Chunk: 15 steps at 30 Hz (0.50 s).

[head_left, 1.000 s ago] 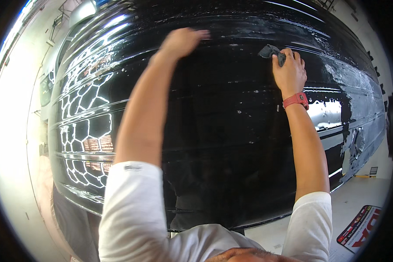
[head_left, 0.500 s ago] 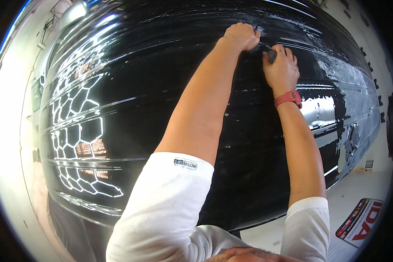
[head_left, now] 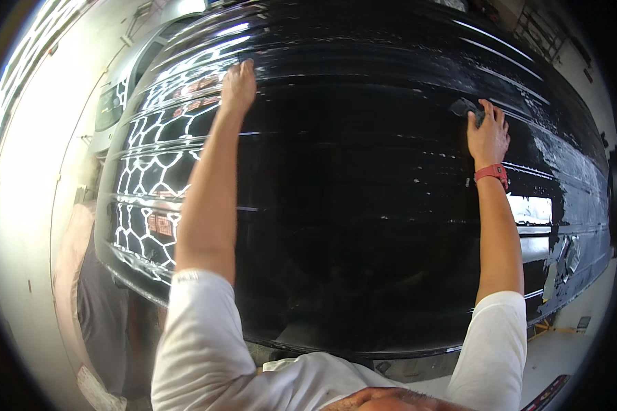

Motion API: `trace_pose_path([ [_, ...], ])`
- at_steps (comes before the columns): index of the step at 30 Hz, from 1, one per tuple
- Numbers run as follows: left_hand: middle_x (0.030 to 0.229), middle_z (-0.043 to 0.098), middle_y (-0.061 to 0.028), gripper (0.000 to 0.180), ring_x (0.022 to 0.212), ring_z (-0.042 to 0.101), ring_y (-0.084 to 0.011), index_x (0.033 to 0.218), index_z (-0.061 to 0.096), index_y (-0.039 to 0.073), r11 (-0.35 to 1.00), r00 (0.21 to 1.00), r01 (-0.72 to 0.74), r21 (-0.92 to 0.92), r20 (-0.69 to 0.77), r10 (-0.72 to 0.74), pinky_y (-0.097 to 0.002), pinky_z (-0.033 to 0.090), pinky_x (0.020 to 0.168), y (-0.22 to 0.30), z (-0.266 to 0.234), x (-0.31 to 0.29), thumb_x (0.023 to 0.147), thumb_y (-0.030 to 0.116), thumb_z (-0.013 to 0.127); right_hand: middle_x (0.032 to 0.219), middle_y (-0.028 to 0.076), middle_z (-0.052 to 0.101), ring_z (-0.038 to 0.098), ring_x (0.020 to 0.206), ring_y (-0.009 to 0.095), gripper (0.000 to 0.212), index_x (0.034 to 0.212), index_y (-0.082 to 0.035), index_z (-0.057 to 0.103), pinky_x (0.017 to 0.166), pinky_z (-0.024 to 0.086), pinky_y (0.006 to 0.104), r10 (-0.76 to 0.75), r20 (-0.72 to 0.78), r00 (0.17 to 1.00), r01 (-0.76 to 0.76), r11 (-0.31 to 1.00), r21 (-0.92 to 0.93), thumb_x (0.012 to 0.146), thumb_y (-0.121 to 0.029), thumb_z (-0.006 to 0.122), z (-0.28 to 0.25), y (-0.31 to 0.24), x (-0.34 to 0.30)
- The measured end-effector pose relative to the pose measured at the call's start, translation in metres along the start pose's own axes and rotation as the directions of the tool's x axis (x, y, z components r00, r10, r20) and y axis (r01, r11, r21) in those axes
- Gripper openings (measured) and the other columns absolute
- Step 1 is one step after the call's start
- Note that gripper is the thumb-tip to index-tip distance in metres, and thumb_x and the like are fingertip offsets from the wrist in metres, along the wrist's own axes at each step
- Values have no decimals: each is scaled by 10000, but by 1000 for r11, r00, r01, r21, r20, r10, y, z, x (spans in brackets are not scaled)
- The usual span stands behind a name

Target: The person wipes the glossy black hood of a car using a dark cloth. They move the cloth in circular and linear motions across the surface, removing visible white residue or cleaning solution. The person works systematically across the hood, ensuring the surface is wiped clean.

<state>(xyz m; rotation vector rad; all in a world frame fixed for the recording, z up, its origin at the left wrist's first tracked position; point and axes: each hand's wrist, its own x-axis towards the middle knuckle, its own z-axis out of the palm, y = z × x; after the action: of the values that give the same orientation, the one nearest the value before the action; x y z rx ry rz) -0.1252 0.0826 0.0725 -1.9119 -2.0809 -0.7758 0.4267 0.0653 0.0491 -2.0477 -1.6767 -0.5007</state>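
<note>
My left hand [head_left: 239,87] is closed above the far left part of a glossy black ribbed vehicle roof [head_left: 336,205]. A thin dark bit shows at its fingertips, too small to name. Far to the right, my right hand [head_left: 489,137], with a red watch [head_left: 491,173] on its wrist, rests on the roof. Its thumb and fingers curve around a crumpled dark grey wad [head_left: 465,107], which looks soft like a cloth. Wet-looking specks lie on the black surface near this hand.
Grey, ragged, peeling patches [head_left: 574,185] cover the roof's right end. Bright hexagonal light reflections show on its left part. A silver vehicle [head_left: 116,96] stands beyond the left edge, near a pale wall [head_left: 31,171]. A grey-covered shape [head_left: 103,315] sits at the lower left.
My hands were close together near the far middle. The left has swept far to the left, and the right has shifted right and slightly nearer with the grey wad. The view has also shifted.
</note>
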Motion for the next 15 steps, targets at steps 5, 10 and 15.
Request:
trace_pose_path([
  [5, 1457, 685, -103, 578, 1252, 702, -261, 1508, 600, 47, -299, 928, 239, -924, 308, -210, -473, 649, 946, 83, -53, -138, 1095, 451, 622, 1279, 103, 708, 659, 1252, 403, 302, 1266, -266, 740, 1020, 555, 599, -112, 28, 993, 114, 989, -91, 1000, -408, 717, 7, 44, 17],
  [10, 1341, 705, -134, 458, 1267, 693, -292, 1404, 627, 15, -519, 878, 255, -816, 420, -230, -523, 590, 1083, 89, -61, -215, 1104, 361, 620, 1209, 101, 726, 652, 1203, 385, 373, 1180, -220, 782, 1005, 531, 604, -297, 152, 943, 268, 946, 183, 981, -529, 719, -58, -116, -87],
  [15, 1427, 674, -82, 482, 1365, 590, -230, 1412, 682, 36, -307, 939, 239, -921, 300, -170, -425, 328, 1252, 123, -71, -226, 1075, 378, 644, 1367, 157, 738, 631, 1373, 294, 824, 1327, 12, 731, 1189, 440, 405, -369, 337, 866, -283, 195, 939, 1064, -740, 517, -91, -200, -156],
])
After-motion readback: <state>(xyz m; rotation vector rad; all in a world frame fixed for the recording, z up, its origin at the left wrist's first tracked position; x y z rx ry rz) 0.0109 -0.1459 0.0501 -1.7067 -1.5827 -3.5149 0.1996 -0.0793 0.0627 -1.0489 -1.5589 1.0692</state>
